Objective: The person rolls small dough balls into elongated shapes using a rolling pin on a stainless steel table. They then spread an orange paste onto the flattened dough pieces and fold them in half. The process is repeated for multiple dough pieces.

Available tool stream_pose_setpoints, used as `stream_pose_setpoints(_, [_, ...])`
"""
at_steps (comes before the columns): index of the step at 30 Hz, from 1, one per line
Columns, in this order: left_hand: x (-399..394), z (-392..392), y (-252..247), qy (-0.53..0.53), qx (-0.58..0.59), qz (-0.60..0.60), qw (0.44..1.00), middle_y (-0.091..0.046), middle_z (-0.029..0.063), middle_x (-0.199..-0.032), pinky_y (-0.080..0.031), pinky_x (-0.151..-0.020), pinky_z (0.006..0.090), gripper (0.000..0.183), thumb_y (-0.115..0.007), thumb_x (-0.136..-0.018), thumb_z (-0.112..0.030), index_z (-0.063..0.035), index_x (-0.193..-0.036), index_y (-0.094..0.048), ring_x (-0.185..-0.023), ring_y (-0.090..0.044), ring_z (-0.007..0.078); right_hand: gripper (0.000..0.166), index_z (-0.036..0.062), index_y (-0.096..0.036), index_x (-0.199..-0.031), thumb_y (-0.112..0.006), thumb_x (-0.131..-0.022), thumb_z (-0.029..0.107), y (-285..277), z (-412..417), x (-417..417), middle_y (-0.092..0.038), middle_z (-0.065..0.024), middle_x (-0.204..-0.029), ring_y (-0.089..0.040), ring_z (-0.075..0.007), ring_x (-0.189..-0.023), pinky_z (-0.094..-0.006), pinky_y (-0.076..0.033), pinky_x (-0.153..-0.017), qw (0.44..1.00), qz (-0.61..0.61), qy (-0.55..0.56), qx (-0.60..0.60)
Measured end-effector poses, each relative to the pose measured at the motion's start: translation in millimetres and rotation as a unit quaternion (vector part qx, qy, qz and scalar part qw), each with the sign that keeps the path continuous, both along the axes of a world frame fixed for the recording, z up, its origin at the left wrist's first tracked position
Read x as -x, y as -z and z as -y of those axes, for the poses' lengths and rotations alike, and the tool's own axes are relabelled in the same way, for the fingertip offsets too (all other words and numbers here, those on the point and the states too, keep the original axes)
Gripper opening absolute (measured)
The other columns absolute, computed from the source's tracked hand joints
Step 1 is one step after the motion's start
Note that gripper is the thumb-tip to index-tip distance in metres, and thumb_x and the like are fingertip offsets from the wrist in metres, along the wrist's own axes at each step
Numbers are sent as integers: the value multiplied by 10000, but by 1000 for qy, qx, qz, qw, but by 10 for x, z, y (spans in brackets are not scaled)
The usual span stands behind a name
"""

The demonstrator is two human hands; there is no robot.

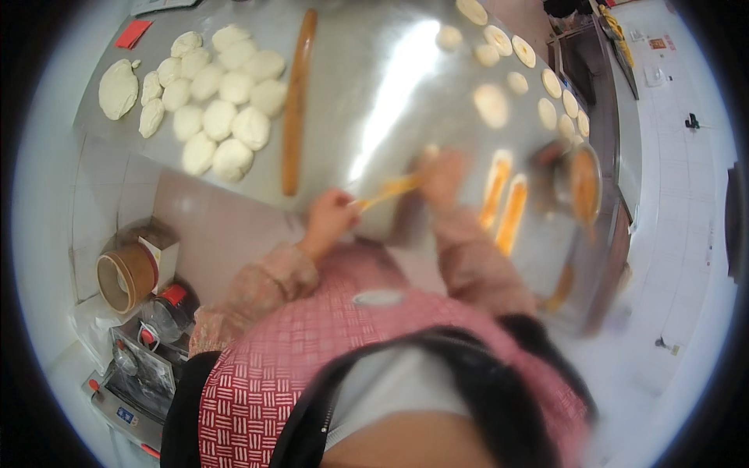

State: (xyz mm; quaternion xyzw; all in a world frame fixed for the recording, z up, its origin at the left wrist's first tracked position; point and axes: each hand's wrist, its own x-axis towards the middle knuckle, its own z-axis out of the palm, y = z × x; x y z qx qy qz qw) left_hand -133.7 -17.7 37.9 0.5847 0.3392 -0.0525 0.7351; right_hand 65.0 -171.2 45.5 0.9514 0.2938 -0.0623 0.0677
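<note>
A long dough strip with orange filling (393, 187) is stretched between my two hands above the near edge of the metal table. My left hand (332, 219) pinches its left end. At its other end, blurred, my right hand (443, 175) holds the strip. Two flat dough strips spread with orange paste (503, 202) lie right of my right hand. A wooden rolling pin (297, 105) rests beyond my left hand. Left of the pin sits a cluster of pale dough balls (219, 99). Flattened dough rounds (497, 41) are spread over the far right of the table.
A metal bowl of orange paste (585, 181) stands at the table's right side, near a blurred tan utensil (562, 286). A larger dough lump (118, 89) and a red packet (133, 34) lie far left. A round wooden container (117, 279) and a lidded jar (168, 313) stand lower left.
</note>
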Motion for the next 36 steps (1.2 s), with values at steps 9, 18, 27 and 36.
stream_pose_setpoints(9, [60,-71,56,-4,-66,6,998,-626,76,-820,-507,-582,236,152,-622,-849,-62,3,-950,-528,-668,-623,129,264,13,-620,-1021,-520,-792,100,-845,-280,697,-641,-208,-899,-621,-339,-864,-390,-485,-799,933,-331,-33,-137])
stream_pose_setpoints(18, [157,-203,-151,-108,-26,52,992,-588,127,-1092,-464,-853,257,379,-586,-819,2,48,-1183,-494,-984,-574,145,286,22,-617,-1038,-519,-768,22,-364,-824,524,-598,-171,-996,-589,-359,-882,-391,-463,-838,876,-179,-126,-429])
stream_pose_setpoints(27, [-69,-8,-249,43,-210,205,955,-583,91,-1165,-444,-916,315,512,-622,-777,-52,-44,-1271,-488,-1033,-574,219,289,23,-622,-1031,-659,-747,58,-911,-111,852,-555,-148,-930,-584,-285,-755,-346,-491,-696,893,-227,-30,-387])
stream_pose_setpoints(36, [-264,186,47,134,-326,273,895,-582,117,-1078,-440,-887,381,464,-731,-673,-91,-53,-1099,-552,-1023,-532,303,195,38,-651,-941,-651,-746,47,-795,123,953,-587,-101,-863,-606,-264,-759,-347,-489,-646,931,-114,-68,-339])
